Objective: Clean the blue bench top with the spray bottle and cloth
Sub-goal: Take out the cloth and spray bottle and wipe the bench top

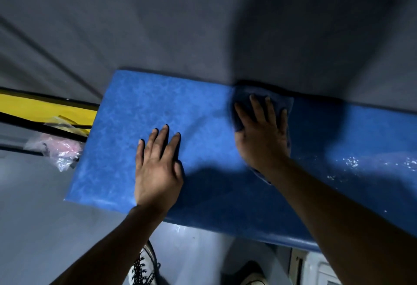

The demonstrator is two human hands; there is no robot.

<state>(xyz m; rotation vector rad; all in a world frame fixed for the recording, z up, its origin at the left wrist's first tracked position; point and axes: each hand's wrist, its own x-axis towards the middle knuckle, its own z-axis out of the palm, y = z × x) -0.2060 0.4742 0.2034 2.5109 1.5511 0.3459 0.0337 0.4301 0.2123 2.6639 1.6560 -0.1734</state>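
Dim overall — the bench (126,126) is brightest at its left end, dark shadow covering its middle and right. Wet glare speckles the right; edges smear with blur.

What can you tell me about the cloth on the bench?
The cloth is dark blue and looks soft, like towelling. It lies bunched on the blue bench top at its far edge, by the grey wall. The right hand presses flat on it, fingers spread, hiding most of it. A bit shows below the wrist.

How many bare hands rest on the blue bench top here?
2. The left hand lies flat on the blue bench top; the right hand presses the dark blue cloth near the far edge.
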